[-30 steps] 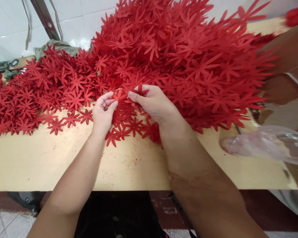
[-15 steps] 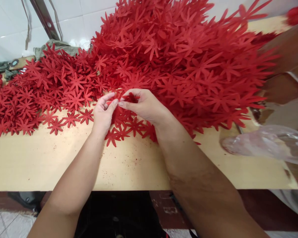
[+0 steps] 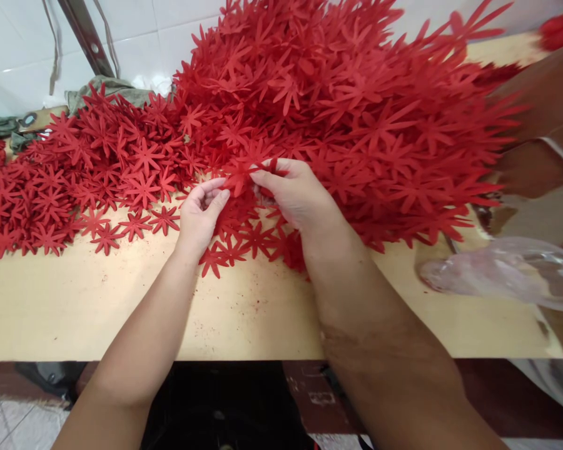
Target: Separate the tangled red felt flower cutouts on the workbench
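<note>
Between my hands is a red flower-shaped cutout (image 3: 239, 179) with long narrow petals. My right hand (image 3: 293, 187) pinches it by its right side between thumb and fingers, and another bit of red shows above those fingers. My left hand (image 3: 202, 209) is at the cutout's left edge, its thumb and fingers curved with a gap between them. Whether a fingertip still touches a petal is hard to see. Under both hands lie several more red flower cutouts (image 3: 256, 239), partly hidden by my right hand.
A tall heap of red flower cutouts (image 3: 338, 106) rises behind my hands, with a lower pile (image 3: 98, 144) to the left. A clear plastic bag (image 3: 507, 272) lies on the wooden table (image 3: 122, 306) at right, beside brown cardboard (image 3: 539, 94). Green cloth (image 3: 107, 92) lies against the tiled wall.
My right hand has moved right and slightly up with the red flower cutout, away from my left hand. My left thumb and fingers have come apart.
</note>
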The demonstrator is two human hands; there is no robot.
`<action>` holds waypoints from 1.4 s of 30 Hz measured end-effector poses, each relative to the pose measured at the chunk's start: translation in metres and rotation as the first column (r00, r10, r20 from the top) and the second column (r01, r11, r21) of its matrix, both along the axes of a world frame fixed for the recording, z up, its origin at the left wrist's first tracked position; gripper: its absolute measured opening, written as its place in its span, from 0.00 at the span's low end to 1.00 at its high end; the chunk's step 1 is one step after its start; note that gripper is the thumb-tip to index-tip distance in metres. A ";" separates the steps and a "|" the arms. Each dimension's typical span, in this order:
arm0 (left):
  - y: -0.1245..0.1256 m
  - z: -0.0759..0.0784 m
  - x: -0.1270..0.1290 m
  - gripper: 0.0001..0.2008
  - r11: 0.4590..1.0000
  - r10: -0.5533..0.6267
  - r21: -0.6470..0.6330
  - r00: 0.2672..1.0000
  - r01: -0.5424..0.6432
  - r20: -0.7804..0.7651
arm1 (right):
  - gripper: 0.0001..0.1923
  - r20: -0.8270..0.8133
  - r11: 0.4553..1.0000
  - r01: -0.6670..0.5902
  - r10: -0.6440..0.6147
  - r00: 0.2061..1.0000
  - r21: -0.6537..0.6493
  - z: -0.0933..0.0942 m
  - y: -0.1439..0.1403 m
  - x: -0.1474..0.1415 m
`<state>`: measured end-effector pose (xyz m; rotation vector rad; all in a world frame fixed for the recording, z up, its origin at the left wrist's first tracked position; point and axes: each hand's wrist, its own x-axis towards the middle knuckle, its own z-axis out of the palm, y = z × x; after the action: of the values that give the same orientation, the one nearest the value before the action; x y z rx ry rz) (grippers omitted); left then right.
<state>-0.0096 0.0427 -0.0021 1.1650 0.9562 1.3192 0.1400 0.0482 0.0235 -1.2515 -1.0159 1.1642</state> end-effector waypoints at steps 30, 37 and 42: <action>-0.006 0.009 0.005 0.11 0.998 0.047 -0.027 0.998 -0.048 -0.038 | 0.09 0.306 0.966 -0.196 0.138 0.942 0.169 0.011 -0.009 -0.010; -0.004 0.005 0.007 0.08 1.000 0.018 -0.016 0.999 -0.018 -0.048 | 0.12 0.286 0.989 -0.117 0.086 0.954 0.094 0.009 -0.006 -0.013; -0.002 0.003 0.006 0.05 1.000 0.023 -0.018 1.000 -0.023 -0.021 | 0.16 0.230 0.994 -0.093 0.079 0.970 0.050 0.014 -0.007 -0.013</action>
<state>-0.0033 0.0403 0.0010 1.1585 0.9970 1.3163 0.1268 0.0408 0.0379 -1.3254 -1.2775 1.0639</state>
